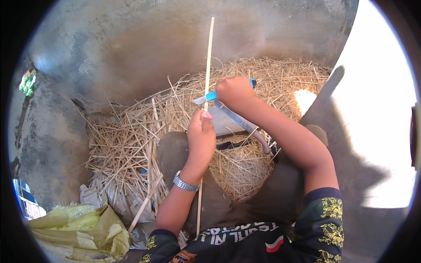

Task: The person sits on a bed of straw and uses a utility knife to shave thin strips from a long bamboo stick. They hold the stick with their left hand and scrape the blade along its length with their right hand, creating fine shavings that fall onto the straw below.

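My left hand (pixel 201 136) grips a long thin bamboo stick (pixel 209 52) that runs upright from my lap to well above my hands. A metal watch sits on that wrist. My right hand (pixel 233 90) holds a small knife with a blue handle (pixel 210 96), its blade laid across the stick just above my left thumb. I sit cross-legged, and a larger knife with a long grey blade (pixel 239 118) lies over the straw between my knees.
A heap of dry straw (pixel 131 144) covers the ground in front and to the left. A crumpled yellow sack (pixel 79 228) lies at the lower left. A grey concrete wall (pixel 131 44) curves behind. Bright sunlit floor (pixel 377 109) lies to the right.
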`<state>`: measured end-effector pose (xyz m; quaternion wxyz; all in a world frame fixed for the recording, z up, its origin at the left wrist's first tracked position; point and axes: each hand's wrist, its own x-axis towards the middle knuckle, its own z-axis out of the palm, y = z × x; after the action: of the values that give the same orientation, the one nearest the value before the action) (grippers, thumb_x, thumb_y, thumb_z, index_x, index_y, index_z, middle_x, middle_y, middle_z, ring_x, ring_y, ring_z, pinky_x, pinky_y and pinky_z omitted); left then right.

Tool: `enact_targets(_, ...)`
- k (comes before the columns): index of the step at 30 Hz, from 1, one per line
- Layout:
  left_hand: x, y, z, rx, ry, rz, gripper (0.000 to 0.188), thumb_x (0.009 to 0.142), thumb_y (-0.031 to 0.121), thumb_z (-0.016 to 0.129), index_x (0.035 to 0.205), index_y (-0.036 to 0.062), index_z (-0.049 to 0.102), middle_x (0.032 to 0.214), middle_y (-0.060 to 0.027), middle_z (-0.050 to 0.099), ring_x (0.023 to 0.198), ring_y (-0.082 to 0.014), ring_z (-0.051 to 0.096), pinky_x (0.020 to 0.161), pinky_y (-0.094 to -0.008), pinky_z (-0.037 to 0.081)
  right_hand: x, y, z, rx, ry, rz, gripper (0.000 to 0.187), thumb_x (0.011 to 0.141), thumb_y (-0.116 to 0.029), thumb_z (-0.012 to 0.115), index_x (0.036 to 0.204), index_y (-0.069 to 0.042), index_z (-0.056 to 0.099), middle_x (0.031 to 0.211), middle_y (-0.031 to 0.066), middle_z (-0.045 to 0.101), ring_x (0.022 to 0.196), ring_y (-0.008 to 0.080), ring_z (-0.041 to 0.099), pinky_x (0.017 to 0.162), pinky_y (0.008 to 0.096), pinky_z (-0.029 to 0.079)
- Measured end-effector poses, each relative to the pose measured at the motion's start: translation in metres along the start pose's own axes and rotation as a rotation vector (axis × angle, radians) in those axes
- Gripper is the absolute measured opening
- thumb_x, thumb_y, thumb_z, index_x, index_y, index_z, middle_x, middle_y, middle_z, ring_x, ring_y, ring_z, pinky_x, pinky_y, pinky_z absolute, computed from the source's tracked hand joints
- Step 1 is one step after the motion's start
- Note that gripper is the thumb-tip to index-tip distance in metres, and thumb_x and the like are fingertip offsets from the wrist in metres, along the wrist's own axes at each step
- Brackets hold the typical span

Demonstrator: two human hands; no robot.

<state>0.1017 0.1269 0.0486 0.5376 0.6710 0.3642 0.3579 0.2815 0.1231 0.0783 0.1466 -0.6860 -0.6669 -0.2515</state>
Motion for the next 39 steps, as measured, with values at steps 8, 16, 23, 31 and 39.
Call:
enact_targets(8,-0.004,0.009,0.005,0.311,0.062,0.153,0.023,0.106,0.021,0.042,0.096,0.0028,0.052,0.066,-0.0152,0.051,0.057,-0.0286,0.051,0.059,-0.0421,0.041,0.015,0.015,-0.012,-0.087,-0.184,0.181,0.009,0.080,-0.015,0.066,0.077,-0.009,0.073,0.074,0.0105,0.072,0.069,0.0270,0.073,0.055,0.0376,0.056)
enact_targets(16,-0.082,0.011,0.020,0.360,-0.214,0.121,0.019,0.106,0.017,0.043,0.099,0.0026,0.054,0.060,-0.0133,0.045,0.052,-0.0232,0.046,0.052,-0.0370,0.038,-0.017,0.194,-0.024,-0.265,-0.173,0.976,0.018,0.090,-0.016,0.062,0.099,-0.010,0.077,0.100,0.0134,0.075,0.093,0.0318,0.074,0.074,0.0426,0.058)
enact_targets(23,-0.070,-0.009,-0.018,-0.098,-0.308,-0.252,0.021,0.107,0.025,0.046,0.105,0.0061,0.055,0.075,0.0024,0.049,0.061,-0.0045,0.041,0.052,-0.0234,0.034,-0.054,0.201,-0.022,-0.070,-0.222,0.998,0.025,0.088,-0.027,0.064,0.097,-0.008,0.077,0.093,0.0153,0.075,0.083,0.0321,0.073,0.072,0.0414,0.058)
enact_targets(31,-0.058,0.008,-0.021,-0.557,-0.347,-0.529,0.013,0.105,0.020,0.049,0.106,0.0069,0.050,0.076,0.0047,0.040,0.055,-0.0010,0.029,0.045,-0.0180,0.022,-0.029,0.058,-0.034,0.048,-0.251,0.335,0.017,0.083,-0.020,0.064,0.078,-0.007,0.073,0.068,0.0131,0.069,0.065,0.0312,0.071,0.061,0.0425,0.057)
enact_targets(39,-0.058,0.010,-0.021,-0.579,-0.275,-0.480,0.014,0.105,0.020,0.051,0.106,0.0064,0.053,0.071,0.0056,0.038,0.051,-0.0009,0.025,0.043,-0.0190,0.018,-0.034,0.032,-0.018,0.019,-0.281,0.149,0.013,0.079,-0.016,0.065,0.076,-0.006,0.072,0.072,0.0136,0.071,0.067,0.0297,0.072,0.058,0.0416,0.056)
